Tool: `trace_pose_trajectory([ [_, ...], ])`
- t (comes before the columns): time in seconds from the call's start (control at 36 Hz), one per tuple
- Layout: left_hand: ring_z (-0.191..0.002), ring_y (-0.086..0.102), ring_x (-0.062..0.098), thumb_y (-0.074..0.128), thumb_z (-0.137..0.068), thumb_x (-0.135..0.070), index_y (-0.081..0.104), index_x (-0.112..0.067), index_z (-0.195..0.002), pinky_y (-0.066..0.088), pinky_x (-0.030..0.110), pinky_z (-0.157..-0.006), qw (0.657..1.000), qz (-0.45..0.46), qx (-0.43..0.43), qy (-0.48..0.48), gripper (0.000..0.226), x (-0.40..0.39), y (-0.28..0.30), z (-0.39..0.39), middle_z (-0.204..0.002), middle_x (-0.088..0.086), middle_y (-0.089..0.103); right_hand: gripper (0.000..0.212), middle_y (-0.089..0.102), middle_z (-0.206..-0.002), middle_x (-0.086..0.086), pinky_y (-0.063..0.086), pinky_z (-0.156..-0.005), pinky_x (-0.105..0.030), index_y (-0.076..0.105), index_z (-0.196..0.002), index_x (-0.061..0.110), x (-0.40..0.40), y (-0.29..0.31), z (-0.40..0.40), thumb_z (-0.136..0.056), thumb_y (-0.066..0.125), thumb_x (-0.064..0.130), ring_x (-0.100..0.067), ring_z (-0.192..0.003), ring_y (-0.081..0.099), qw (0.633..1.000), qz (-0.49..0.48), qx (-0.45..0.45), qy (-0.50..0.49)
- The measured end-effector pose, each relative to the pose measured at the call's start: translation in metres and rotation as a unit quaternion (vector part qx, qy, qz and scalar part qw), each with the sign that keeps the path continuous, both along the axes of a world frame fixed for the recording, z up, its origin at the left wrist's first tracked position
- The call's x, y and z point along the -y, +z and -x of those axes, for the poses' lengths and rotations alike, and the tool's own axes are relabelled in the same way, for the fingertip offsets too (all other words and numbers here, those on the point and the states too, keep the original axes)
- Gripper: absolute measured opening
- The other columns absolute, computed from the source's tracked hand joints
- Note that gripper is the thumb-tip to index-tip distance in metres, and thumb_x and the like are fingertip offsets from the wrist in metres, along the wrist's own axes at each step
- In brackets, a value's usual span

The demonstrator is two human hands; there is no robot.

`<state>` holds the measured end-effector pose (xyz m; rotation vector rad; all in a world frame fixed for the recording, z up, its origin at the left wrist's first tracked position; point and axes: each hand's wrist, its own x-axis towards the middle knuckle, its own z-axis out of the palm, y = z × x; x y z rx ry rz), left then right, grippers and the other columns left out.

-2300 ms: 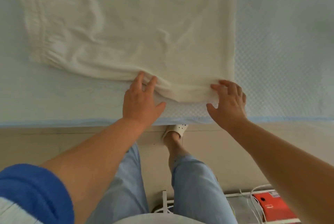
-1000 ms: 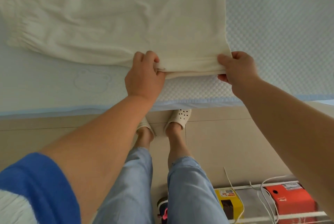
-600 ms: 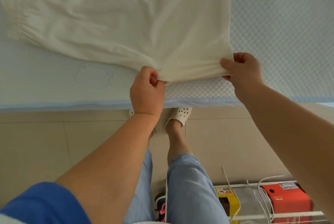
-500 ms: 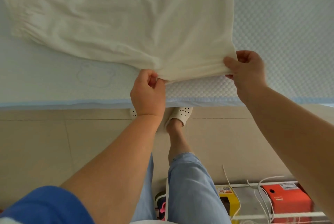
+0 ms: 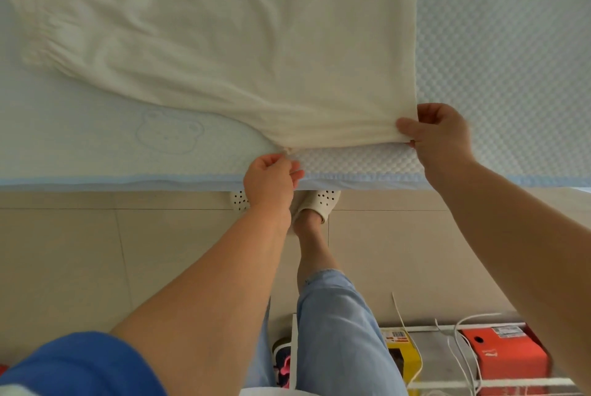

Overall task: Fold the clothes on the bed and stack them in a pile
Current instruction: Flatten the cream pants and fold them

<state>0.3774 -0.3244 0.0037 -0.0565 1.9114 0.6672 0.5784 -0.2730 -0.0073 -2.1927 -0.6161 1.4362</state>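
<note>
Cream fabric fills the top of the view: a soft, loosely woven garment (image 5: 224, 31) spread across the bed (image 5: 511, 44), its gathered, elasticated edge bunched in little ruffles at the far left and long creases fanning across it towards the near hem. That hem is lifted just off the mattress between two hands. Left hand (image 5: 270, 179) sits at the bed's near edge, fingers curled tight, pinching a small twisted corner of the cloth between thumb and fingertips. Right hand (image 5: 439, 136) has the other corner, thumb laid flat on top of the hem and the fingers folded underneath, a firm closed hold on the fabric. Between the two grips the hem sags in a shallow curve and the cloth pulls into taut ridges.

Underneath, the bed cover is pale blue with a raised, bubbly quilted pattern on the right and a smoother stretch on the left carrying a faint bear-face outline (image 5: 169, 132). A light blue piped border runs along the near edge. Below that, beige floor tiles (image 5: 64, 251), white perforated clogs (image 5: 321, 202) on the feet, light denim trousers (image 5: 339, 331), and at lower right a red box (image 5: 505, 354), a yellow box (image 5: 401, 351) and thin white cables (image 5: 460, 360).
</note>
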Motion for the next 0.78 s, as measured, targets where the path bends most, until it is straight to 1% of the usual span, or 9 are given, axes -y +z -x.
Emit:
trace_pose_trajectory([
  [0.14,-0.054,0.058,0.012,0.061,-0.083,-0.023,0.060,-0.016,-0.068,0.038,0.018,-0.045,0.998,-0.002,-0.042,-0.048,0.018,-0.008,-0.001,0.012,-0.066,-0.001,0.063,0.012,0.063,-0.087,0.006,0.055,-0.084,-0.038,0.060,-0.085,0.025,0.000,0.003,-0.001,-0.081,0.067,0.015,-0.015,-0.086,0.064,1.000,0.007,0.011,0.003],
  [0.19,-0.052,0.057,0.011,0.068,-0.079,-0.033,0.059,-0.016,-0.062,0.040,0.021,-0.050,0.995,-0.001,-0.055,-0.082,0.026,-0.015,-0.002,0.014,-0.061,-0.002,0.062,0.008,0.063,-0.082,0.008,0.055,-0.083,-0.037,0.060,-0.081,0.025,0.002,0.004,0.000,-0.083,0.066,0.019,-0.012,-0.080,0.062,1.000,0.009,0.021,0.013],
  [0.31,-0.053,0.058,0.009,0.072,-0.080,-0.032,0.052,-0.014,-0.061,0.047,0.027,-0.062,0.991,0.005,-0.044,-0.128,0.033,-0.024,-0.003,0.016,-0.056,-0.003,0.059,0.009,0.064,-0.078,0.008,0.054,-0.084,-0.037,0.062,-0.077,0.025,0.004,0.005,0.000,-0.084,0.066,0.021,-0.012,-0.077,0.060,0.999,0.025,0.019,0.040],
  [0.39,-0.060,0.066,0.008,0.068,-0.084,-0.027,0.055,-0.015,-0.072,0.048,0.022,-0.060,0.996,-0.040,0.067,-0.037,0.021,-0.025,-0.001,0.021,-0.059,-0.005,0.064,0.012,0.061,-0.074,0.009,0.052,-0.081,-0.036,0.062,-0.074,0.025,0.002,0.006,-0.001,-0.084,0.066,0.021,-0.011,-0.073,0.057,0.998,0.025,0.017,0.052],
  [0.47,-0.068,0.069,0.012,0.060,-0.089,-0.022,0.056,-0.018,-0.082,0.048,0.022,-0.063,0.978,-0.056,0.193,0.054,0.009,-0.018,0.001,0.027,-0.066,-0.004,0.067,0.011,0.059,-0.074,0.009,0.052,-0.077,-0.037,0.060,-0.076,0.026,0.000,0.005,-0.001,-0.086,0.063,0.023,-0.013,-0.074,0.055,0.998,0.021,0.025,0.060],
  [0.56,-0.072,0.070,0.011,0.053,-0.090,-0.010,0.058,-0.022,-0.084,0.047,0.024,-0.069,0.969,-0.041,0.235,0.067,0.014,-0.009,0.000,0.030,-0.072,-0.004,0.071,0.010,0.058,-0.078,0.008,0.051,-0.075,-0.037,0.057,-0.078,0.027,0.000,0.003,0.001,-0.088,0.058,0.025,-0.015,-0.076,0.054,0.996,0.024,0.044,0.072],
  [0.61,-0.072,0.069,0.010,0.054,-0.088,-0.006,0.059,-0.022,-0.085,0.048,0.022,-0.068,0.973,-0.031,0.221,0.057,0.017,-0.010,-0.001,0.031,-0.073,-0.005,0.071,0.011,0.058,-0.080,0.009,0.051,-0.076,-0.036,0.056,-0.079,0.029,0.000,0.003,0.004,-0.089,0.055,0.027,-0.014,-0.076,0.055,0.996,0.024,0.058,0.068],
  [0.69,-0.070,0.068,0.010,0.063,-0.085,-0.013,0.058,-0.021,-0.081,0.048,0.020,-0.064,0.981,-0.042,0.188,0.024,0.011,-0.014,-0.003,0.031,-0.074,-0.004,0.071,0.011,0.057,-0.079,0.010,0.049,-0.067,-0.030,0.055,-0.081,0.028,0.001,0.002,0.008,-0.091,0.051,0.029,-0.011,-0.071,0.053,0.994,0.017,0.078,0.075],
  [0.78,-0.067,0.067,0.011,0.071,-0.081,-0.023,0.049,-0.020,-0.067,0.046,0.020,-0.062,0.993,-0.070,0.092,-0.036,0.026,-0.014,-0.003,0.032,-0.065,-0.006,0.065,0.009,0.057,-0.079,0.010,0.045,-0.060,-0.026,0.055,-0.084,0.027,0.002,0.002,0.009,-0.092,0.050,0.030,-0.010,-0.069,0.053,0.993,0.016,0.083,0.081],
])
